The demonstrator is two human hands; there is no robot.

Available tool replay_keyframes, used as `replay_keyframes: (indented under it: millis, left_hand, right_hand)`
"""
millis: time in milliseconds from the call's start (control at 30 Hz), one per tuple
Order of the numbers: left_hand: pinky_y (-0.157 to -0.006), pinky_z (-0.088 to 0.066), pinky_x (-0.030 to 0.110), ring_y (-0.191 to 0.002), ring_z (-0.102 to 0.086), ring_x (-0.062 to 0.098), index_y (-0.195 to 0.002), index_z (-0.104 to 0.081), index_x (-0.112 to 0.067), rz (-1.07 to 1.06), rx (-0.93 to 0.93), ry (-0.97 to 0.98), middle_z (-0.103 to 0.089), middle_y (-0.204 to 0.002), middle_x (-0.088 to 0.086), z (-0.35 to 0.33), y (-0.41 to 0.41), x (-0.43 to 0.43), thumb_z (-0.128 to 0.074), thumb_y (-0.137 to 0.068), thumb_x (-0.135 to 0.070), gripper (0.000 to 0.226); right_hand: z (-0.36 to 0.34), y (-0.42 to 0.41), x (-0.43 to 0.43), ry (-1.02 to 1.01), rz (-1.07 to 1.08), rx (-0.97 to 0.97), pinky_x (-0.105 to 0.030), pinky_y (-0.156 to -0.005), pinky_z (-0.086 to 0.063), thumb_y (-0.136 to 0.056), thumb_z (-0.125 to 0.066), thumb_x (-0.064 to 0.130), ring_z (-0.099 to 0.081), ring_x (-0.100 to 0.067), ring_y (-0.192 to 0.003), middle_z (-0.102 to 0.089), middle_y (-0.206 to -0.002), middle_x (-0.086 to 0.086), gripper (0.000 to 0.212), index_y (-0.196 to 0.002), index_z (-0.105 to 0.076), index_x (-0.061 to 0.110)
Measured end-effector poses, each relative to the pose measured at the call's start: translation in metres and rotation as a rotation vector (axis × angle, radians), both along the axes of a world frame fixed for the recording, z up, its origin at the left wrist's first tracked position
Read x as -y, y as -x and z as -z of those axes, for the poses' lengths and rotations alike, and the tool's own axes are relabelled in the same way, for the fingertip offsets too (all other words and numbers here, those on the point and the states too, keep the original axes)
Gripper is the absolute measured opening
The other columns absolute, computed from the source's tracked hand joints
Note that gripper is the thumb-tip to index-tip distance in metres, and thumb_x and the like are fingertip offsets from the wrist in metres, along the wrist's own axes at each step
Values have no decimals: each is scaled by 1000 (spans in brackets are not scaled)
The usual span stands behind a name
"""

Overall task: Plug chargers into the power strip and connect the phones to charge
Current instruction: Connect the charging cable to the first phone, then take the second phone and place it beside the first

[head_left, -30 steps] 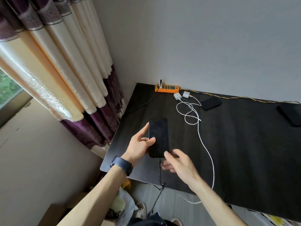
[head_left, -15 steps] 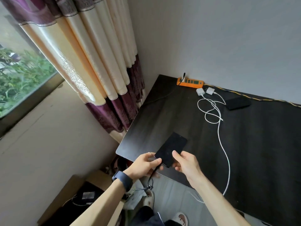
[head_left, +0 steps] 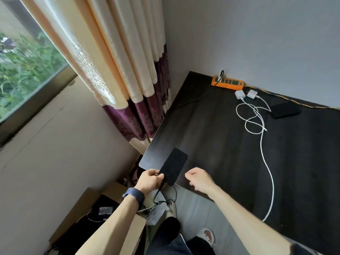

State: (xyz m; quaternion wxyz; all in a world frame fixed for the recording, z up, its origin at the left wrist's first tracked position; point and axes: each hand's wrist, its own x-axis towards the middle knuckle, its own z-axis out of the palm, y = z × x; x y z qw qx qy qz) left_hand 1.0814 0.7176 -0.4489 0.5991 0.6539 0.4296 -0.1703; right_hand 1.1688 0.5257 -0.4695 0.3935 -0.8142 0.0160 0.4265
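Two flat black phones: one phone [head_left: 173, 166] lies at the dark wooden tabletop's [head_left: 211, 135] near left corner, its lower end pinched by the left hand [head_left: 150, 181] fingers. The other phone [head_left: 285, 110] rests beside two white chargers [head_left: 240, 94] near one orange power strip [head_left: 228, 83]. The right hand [head_left: 199, 179], gripping earlier, now hovers loosely curled and empty.
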Motion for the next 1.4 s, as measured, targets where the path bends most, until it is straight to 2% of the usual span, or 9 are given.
replay_keyframes:
  millis: [133,233,400,500,567,900,1133,1267,1400]
  left_hand:
    - [-36,-35,18,-34,-39,9,-95,-56,-6,-103,-31,4,-47,-57,5,30,-15,-29,-60,-96,-8,5]
    - [-36,-36,17,-37,-43,11,-101,-57,-7,-145,-52,-3,-50,-59,4,52,-25,-42,-61,-96,-11,8]
    - [-50,-48,19,-47,-60,10,-108,-61,-9,-119,-95,-64,-62,-74,4,84,-43,-58,-63,-94,-19,17]
    - [-92,-52,34,-99,-68,28,-121,-62,-8,9,-138,-207,-70,-108,11,97,-50,-57,-63,-94,-26,33]
    - [-100,-43,35,-119,-58,36,-123,-62,-8,101,-186,-378,-66,-123,15,99,-52,-53,-59,-96,-30,35]
    - [-106,-35,40,-131,-36,36,-128,-57,-10,155,-165,-603,-49,-133,20,101,-55,-33,-66,-88,-32,46]
    - [-121,-12,46,-150,-9,34,-151,-27,-13,583,-113,-836,-19,-161,13,106,-56,-25,-62,-82,-61,91]
    - [-119,-20,48,-149,-19,29,-151,-26,-15,634,-101,-862,-29,-159,7,110,-57,-34,-56,-86,-61,85]
    - [-121,-8,50,-151,-19,21,-155,-20,-18,694,-113,-893,-27,-162,0,112,-55,-43,-43,-93,-65,81]
  right_hand:
    - [19,-18,4,277,-169,208,-38,-106,-43,-98,-54,39,-52,-28,-128,-56,-141,-4,43,-136,-54,21]
    - [36,-23,7,452,-280,257,-47,-117,-30,-98,-50,44,-26,-38,-146,-20,-166,-7,62,-154,-31,26]
    - [64,-10,6,588,-366,124,-73,-109,-22,-96,-46,56,18,-38,-152,27,-166,4,80,-156,7,47]
    - [72,-2,6,609,-387,128,-73,-108,-27,-97,-45,56,24,-38,-151,31,-164,4,83,-156,12,47]
    - [73,-3,10,600,-373,126,-71,-109,-30,-96,-46,54,24,-35,-152,31,-164,7,82,-155,11,49]
    - [71,-4,19,536,-351,97,-63,-118,-23,-96,-49,48,26,-30,-152,30,-164,9,82,-156,7,49]
    - [71,-5,21,514,-341,95,-60,-120,-24,-97,-50,45,27,-29,-152,30,-164,11,81,-156,6,49]
    - [70,-6,22,510,-341,93,-59,-120,-24,-97,-50,44,26,-29,-152,30,-164,11,81,-156,5,49]
    - [69,-5,21,510,-339,83,-61,-117,-29,-96,-50,42,29,-28,-151,33,-163,13,82,-156,6,49]
